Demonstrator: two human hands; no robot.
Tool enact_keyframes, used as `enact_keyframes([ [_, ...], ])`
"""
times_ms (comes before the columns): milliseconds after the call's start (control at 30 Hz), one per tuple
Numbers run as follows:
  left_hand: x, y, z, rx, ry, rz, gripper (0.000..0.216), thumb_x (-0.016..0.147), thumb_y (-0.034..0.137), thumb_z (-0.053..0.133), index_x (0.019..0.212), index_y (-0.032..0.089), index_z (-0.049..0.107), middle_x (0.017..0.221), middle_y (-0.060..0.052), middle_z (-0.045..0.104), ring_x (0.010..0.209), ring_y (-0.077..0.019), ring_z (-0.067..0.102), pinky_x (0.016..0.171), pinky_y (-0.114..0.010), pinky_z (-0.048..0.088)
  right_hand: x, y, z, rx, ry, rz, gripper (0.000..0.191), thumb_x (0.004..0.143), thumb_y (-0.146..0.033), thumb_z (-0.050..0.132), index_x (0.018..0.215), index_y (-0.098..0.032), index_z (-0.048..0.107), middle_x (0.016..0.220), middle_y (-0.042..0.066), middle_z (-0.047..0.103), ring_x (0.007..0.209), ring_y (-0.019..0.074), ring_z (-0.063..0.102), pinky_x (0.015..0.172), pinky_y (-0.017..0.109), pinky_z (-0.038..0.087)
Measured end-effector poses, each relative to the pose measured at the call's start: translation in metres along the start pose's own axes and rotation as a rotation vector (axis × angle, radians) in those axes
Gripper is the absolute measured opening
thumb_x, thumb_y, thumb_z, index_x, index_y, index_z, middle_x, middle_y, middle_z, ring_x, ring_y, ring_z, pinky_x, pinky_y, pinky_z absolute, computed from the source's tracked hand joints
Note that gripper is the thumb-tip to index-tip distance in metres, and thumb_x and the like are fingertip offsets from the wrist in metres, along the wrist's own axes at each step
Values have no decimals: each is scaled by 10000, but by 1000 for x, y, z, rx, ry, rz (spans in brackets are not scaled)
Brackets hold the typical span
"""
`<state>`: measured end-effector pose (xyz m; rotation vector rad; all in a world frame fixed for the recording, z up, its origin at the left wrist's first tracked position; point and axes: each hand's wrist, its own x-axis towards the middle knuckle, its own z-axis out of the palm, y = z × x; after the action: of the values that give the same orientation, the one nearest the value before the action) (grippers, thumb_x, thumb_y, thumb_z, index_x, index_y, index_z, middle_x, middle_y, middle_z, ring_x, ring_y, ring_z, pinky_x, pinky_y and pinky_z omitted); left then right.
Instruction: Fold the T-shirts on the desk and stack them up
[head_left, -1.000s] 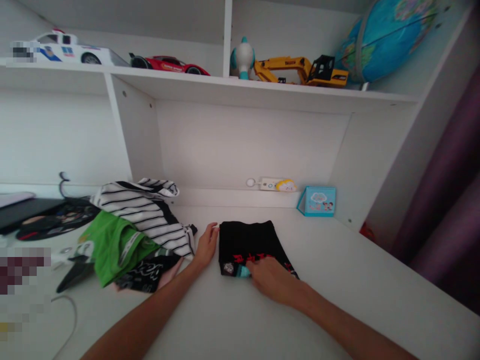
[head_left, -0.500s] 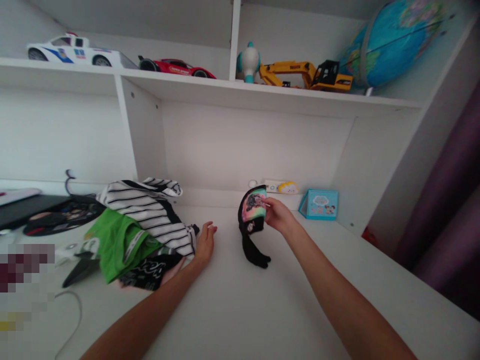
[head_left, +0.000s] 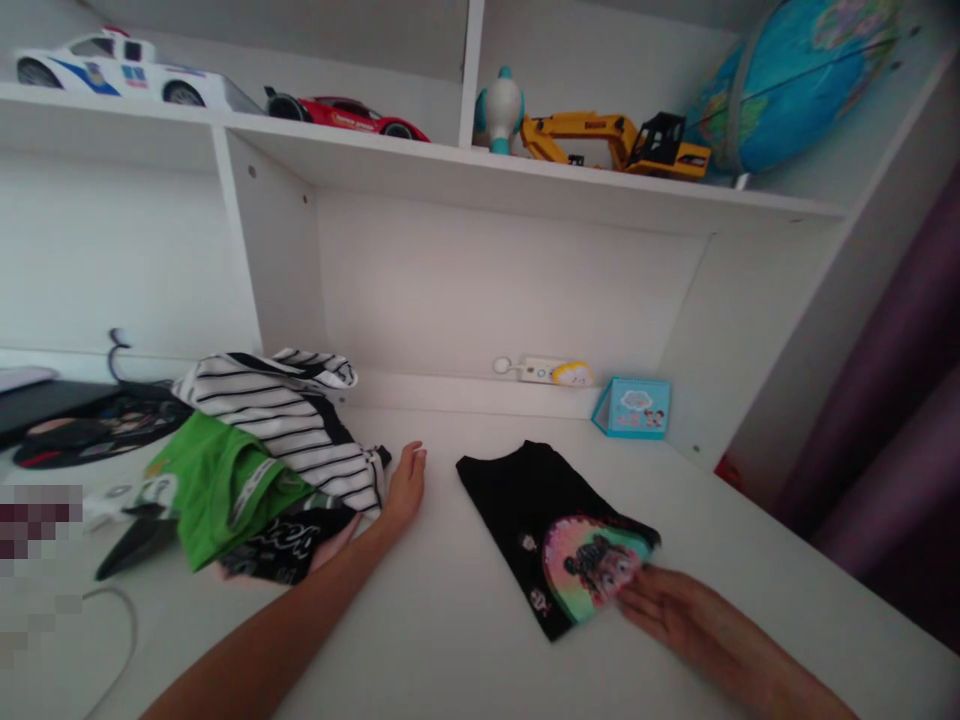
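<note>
A black folded T-shirt (head_left: 510, 490) with a rainbow-coloured picture print lies on the white desk, its printed end towards me on the right. At that end my right hand (head_left: 675, 610) pinches the edge, slightly blurred, with fingers over the print's border. My left hand (head_left: 405, 485) rests on its side on the desk, holding nothing, fingers stretched away from me. Just left of it is a heap of clothes: a black-and-white striped garment (head_left: 300, 430), a green garment (head_left: 217, 480) and a black garment with white lettering (head_left: 289, 545).
A blue desk calendar (head_left: 634, 408) and a power strip (head_left: 540, 370) stand along the back. Overhead, the shelf (head_left: 420, 165) bears a white toy car (head_left: 127, 70), a red toy car (head_left: 349, 112), a yellow toy excavator (head_left: 615, 140) and a globe (head_left: 795, 90).
The black T-shirt, held up bunched before, now lies spread on the desk. My right hand has come nearer and to the right with its edge. The left hand stays put.
</note>
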<state>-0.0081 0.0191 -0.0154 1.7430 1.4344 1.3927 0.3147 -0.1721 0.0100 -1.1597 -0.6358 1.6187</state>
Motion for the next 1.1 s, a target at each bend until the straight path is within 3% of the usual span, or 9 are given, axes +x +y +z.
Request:
enact_keyframes([
  [100,-2,5,-2,43,-50,44,363,858,372,290,1126,174,434,1110,-80,543,1050,-182,493,910,-335,360,-27,-9,-23,-216,8,85,354,724,-387,548,998,-166,580,1076,122,594,1010,226,541,835,334,439],
  [167,-5,11,1,95,-78,111,385,857,350,290,1167,149,401,1157,-102,512,1080,-182,470,930,-340,347,-34,-24,-28,-496,89,112,422,710,-467,516,1006,-173,576,1005,127,622,894,234,597,744,333,466],
  [233,-10,25,9,176,-124,225,402,853,334,303,1193,137,383,1217,-115,465,1137,-181,415,973,-349,304,-28,-38,-21,-798,177,0,432,699,-500,474,952,-170,591,906,109,648,764,226,625,652,323,472],
  [333,-22,59,35,288,-355,453,393,849,317,321,1179,137,436,1253,-118,434,1196,-195,342,1010,-359,253,-3,-44,14,-1142,232,-369,429,759,-472,356,903,-151,601,868,96,649,770,220,610,693,332,460],
  [433,-32,91,69,381,-626,613,379,848,285,317,1168,159,477,1279,-106,419,1234,-230,279,1003,-427,240,30,-25,60,-1438,358,-646,465,819,-357,289,1095,-69,528,1105,161,560,1035,239,505,893,362,368],
  [567,-34,91,96,537,-715,559,419,861,326,289,1245,205,402,1340,-104,338,1260,-296,194,951,-577,188,57,20,89,-1758,454,-665,587,825,-360,354,1275,16,314,1330,212,300,1240,281,247,978,431,256],
  [767,-31,63,97,557,-724,537,472,864,499,198,1285,325,320,1382,-52,269,1273,-301,143,945,-609,112,36,60,44,-1877,565,-591,724,798,-541,335,1260,16,355,1325,217,286,1233,335,227,958,483,288],
  [967,-38,75,102,493,-831,618,464,858,525,190,1282,370,297,1383,-26,269,1276,-284,146,949,-607,86,7,89,-18,-1981,492,-609,761,757,-632,297,1200,-38,469,1273,217,347,1158,317,367,867,439,423],
  [1100,-42,79,103,476,-835,636,456,861,519,198,1280,371,300,1383,-23,269,1278,-278,142,955,-597,88,-4,82,-28,-2003,503,-516,692,752,-629,292,1189,-135,501,1243,176,410,1123,330,406,792,497,457],
])
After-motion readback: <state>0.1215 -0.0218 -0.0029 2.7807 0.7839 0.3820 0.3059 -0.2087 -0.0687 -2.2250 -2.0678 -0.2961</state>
